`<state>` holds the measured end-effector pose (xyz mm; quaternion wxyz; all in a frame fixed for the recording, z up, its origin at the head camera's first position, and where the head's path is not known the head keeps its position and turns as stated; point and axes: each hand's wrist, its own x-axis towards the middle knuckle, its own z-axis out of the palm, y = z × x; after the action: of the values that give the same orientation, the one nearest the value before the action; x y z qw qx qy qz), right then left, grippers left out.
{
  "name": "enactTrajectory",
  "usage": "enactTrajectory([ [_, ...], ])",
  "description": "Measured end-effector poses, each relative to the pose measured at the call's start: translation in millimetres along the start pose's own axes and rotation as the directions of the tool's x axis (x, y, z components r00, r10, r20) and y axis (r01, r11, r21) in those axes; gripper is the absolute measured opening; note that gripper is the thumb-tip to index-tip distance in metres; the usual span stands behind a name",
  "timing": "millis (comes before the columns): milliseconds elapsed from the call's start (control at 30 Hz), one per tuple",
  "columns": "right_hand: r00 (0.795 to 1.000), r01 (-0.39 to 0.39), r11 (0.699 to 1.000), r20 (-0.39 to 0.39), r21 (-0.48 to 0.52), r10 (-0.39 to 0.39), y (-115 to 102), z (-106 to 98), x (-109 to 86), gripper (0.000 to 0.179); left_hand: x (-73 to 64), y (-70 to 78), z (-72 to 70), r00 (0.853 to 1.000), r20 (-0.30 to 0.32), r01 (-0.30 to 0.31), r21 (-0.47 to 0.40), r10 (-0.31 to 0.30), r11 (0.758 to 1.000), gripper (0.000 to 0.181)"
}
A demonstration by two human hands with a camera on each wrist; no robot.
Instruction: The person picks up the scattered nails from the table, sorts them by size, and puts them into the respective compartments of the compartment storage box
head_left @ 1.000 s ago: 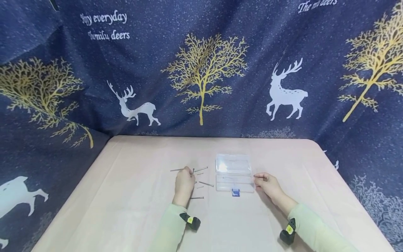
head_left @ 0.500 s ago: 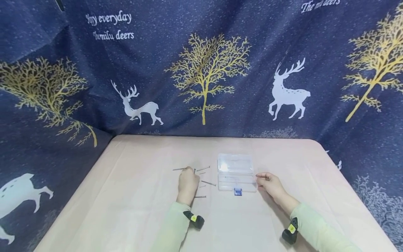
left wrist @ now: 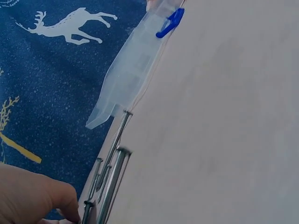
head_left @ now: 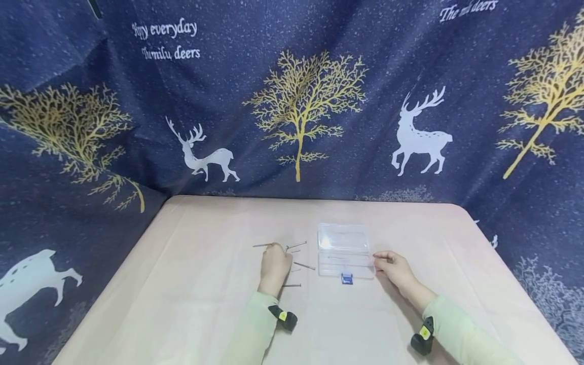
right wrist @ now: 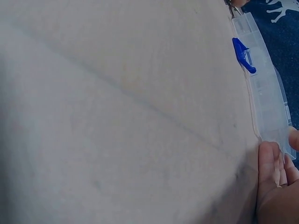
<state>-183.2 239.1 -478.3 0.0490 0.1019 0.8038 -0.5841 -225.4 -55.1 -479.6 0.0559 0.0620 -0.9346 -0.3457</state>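
My left hand (head_left: 275, 266) is low over a group of loose nails, left of a clear plastic box. Its fingers are curled and pinch a nail (left wrist: 87, 211), whose head shows beside the fingertips; the rest is partly hidden. Around it lie a long nail (head_left: 304, 265), another nail (head_left: 292, 285) nearer the wrist, and a nail (head_left: 261, 245) pointing out left. The box (head_left: 325, 272) lies with its lid (head_left: 343, 236) folded back and a blue latch (head_left: 347, 279) at the front. My right hand (head_left: 395, 271) holds the box's right end between thumb and fingers.
One nail (head_left: 335, 257) lies inside the box. A pale cloth covers the table (head_left: 196, 284). Behind it hangs a dark blue curtain (head_left: 255, 162) printed with deer and trees. A black wrist camera (head_left: 285, 319) sits on the left sleeve, another camera (head_left: 423, 338) on the right.
The whole head view has shifted slightly, moving everything a little right. My left hand has lowered the nail's head slightly among the others. My right hand stays at the box's end.
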Motion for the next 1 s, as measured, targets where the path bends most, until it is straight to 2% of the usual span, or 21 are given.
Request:
enactTrajectory([
  [100,1.0,0.002,1.0,-0.001,-0.007,-0.002,-0.5,-0.2,-0.3,0.038,-0.5,-0.8,-2.8,1.0,0.019,0.011,-0.018,-0.01,1.0,0.013],
  [333,1.0,0.004,1.0,-0.007,-0.027,-0.004,-0.6,1.0,-0.7,0.038,-0.3,-0.7,-11.2,0.998,0.051,-0.03,-0.019,0.031,0.999,0.012],
  [567,1.0,-0.005,1.0,-0.013,-0.026,0.005,1.2,2.4,-0.7,0.037,-1.0,3.6,-26.1,0.988,0.152,-0.022,-0.057,0.03,0.998,0.014],
  [700,1.0,-0.008,0.999,-0.015,-0.034,0.008,2.1,2.5,-0.2,0.038,-1.0,4.6,-31.6,0.982,0.18,-0.037,-0.074,0.05,0.997,0.009],
  [900,1.0,-0.014,0.999,-0.013,-0.046,0.013,1.1,2.1,-0.5,0.038,2.3,3.1,-32.8,0.976,0.207,-0.029,-0.163,0.063,0.986,0.029],
  [1000,1.0,-0.017,0.999,-0.014,-0.044,0.016,-0.1,1.9,-0.7,0.038,4.2,2.4,-33.0,0.97,0.232,-0.02,-0.206,0.068,0.978,0.032],
])
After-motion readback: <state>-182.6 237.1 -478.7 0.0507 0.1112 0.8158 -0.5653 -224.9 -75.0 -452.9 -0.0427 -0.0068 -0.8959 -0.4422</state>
